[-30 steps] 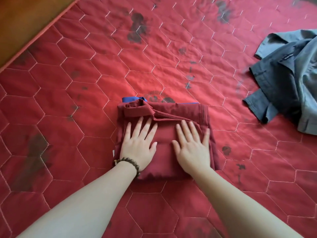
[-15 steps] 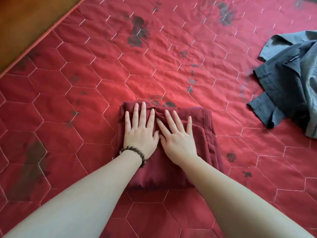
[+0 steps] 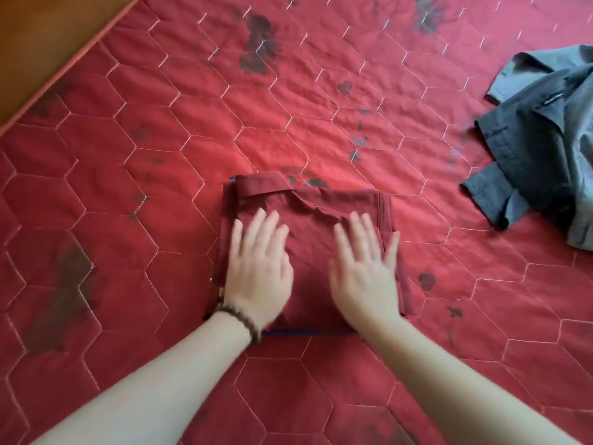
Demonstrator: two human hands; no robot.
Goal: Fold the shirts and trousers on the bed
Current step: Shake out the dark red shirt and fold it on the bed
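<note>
Folded shirt: we are looking at a dark maroon collared cloth shirt lying folded into a neat rectangle near the middle of the bed, its collar turned toward the far left corner of the rectangle.
Blue layer: a thin blue fabric edge is peeking out under the maroon rectangle along its near side; we cannot tell what garment it belongs to.
Left hand: our left hand is lying flat on the left half of the folded shirt, fingers straight and slightly spread, gripping nothing.
Right hand: our right hand is lying flat on the right half, fingers straight and fanned, apart from the left hand, holding nothing; both hands are showing motion blur.
Bracelet: a dark brown beaded bracelet is sitting on our left wrist.
Unfolded garment: a crumpled grey-blue button-up shirt is lying at the right edge of the bed, well apart from the maroon one.
Bed: a red hexagon-quilted bedcover with dark stains is carrying everything.
Far left corner: a brown wooden surface is showing beyond the bed's edge.
</note>
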